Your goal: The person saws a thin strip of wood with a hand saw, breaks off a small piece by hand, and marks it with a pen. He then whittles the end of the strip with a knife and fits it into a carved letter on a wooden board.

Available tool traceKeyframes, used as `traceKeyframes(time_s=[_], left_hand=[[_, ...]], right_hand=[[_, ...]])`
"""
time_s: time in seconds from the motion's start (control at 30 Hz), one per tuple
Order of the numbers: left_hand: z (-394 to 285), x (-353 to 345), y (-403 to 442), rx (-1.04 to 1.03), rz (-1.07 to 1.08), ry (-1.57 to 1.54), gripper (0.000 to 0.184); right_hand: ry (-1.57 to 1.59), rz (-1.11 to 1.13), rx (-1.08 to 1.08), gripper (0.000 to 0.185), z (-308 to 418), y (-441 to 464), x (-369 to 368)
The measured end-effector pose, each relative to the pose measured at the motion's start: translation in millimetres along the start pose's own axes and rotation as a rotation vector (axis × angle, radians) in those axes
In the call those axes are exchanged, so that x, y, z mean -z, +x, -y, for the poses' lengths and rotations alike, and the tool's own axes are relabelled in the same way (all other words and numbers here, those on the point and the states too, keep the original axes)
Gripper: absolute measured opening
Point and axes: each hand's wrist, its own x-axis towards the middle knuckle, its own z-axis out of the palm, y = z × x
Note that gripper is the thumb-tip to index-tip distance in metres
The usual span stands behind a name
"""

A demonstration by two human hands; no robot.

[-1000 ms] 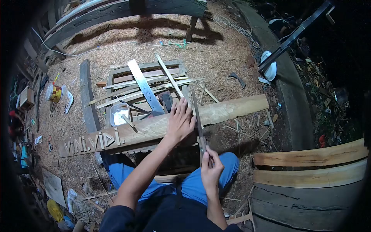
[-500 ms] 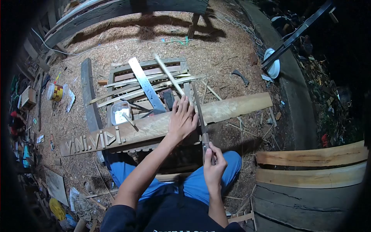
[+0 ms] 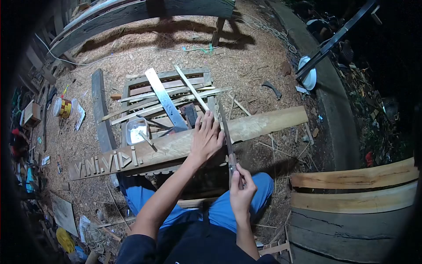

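A long wooden plank lies across a low slatted frame in front of me, with raised letters reading "VINI.VIDI." at its left part. My left hand rests on the plank, its fingers holding down the near end of a thin wooden strip that points away from me. In my right hand is the handle of a tool with a long, narrow, dark blade. The blade crosses the plank just right of my left fingers; whether it is a knife or a saw I cannot tell.
Beyond the plank lie a metal square, several loose strips and a clear plastic tub with white contents. Thick boards sit at the right. A bucket stands at the left on ground covered in shavings.
The strip's far end, blurred before, is now sharp. My right hand and the blade have shifted very slightly. The left hand stays in place on the strip.
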Motion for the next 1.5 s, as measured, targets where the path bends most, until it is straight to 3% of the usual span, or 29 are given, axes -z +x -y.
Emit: traceKeyframes(time_s=[0.23,0.5,0.57,0.67,0.77,0.87,0.97,1.2,1.3,1.5], left_hand=[[-0.7,4.7,1.3,0.014,0.033,0.003,0.048],[-1.9,2.1,1.2,0.002,-0.035,0.009,0.047],[-1.1,-1.0,1.8,-0.021,-0.113,-0.040,0.034],[-1.3,4.2,2.1,-0.031,-0.088,-0.021,0.033],[-1.9,6.2,1.9,0.002,-0.042,-0.045,0.044],[-0.5,3.1,1.0,-0.017,-0.087,-0.082,0.033],[0.2,8.6,2.7,-0.008,-0.027,-0.068,0.040],[-0.8,10.6,3.1,0.038,-0.008,-0.130,0.037],[-0.7,8.8,3.6,0.009,-0.109,-0.114,0.036],[-0.9,8.6,2.8,0.019,-0.089,-0.108,0.039]], right_hand=[[-0.066,0.024,0.049,0.027,-0.4,-9.0,7.8],[0.034,-0.026,-0.045,0.027,2.7,-11.1,11.1],[-0.074,-0.025,0.052,0.028,-3.4,-10.8,13.7],[-0.046,-0.058,0.077,0.029,5.6,-18.9,13.2],[0.013,-0.107,0.083,0.029,11.2,-10.9,9.4],[0.084,-0.104,0.086,0.028,-3.5,10.0,-8.0],[0.113,-0.066,0.013,0.028,-11.8,22.1,-18.1],[0.075,0.009,0.019,0.027,-8.1,31.7,-24.5],[0.085,-0.006,0.043,0.027,-9.2,35.0,-28.7],[0.093,-0.008,0.032,0.025,-9.2,34.3,-31.4]])
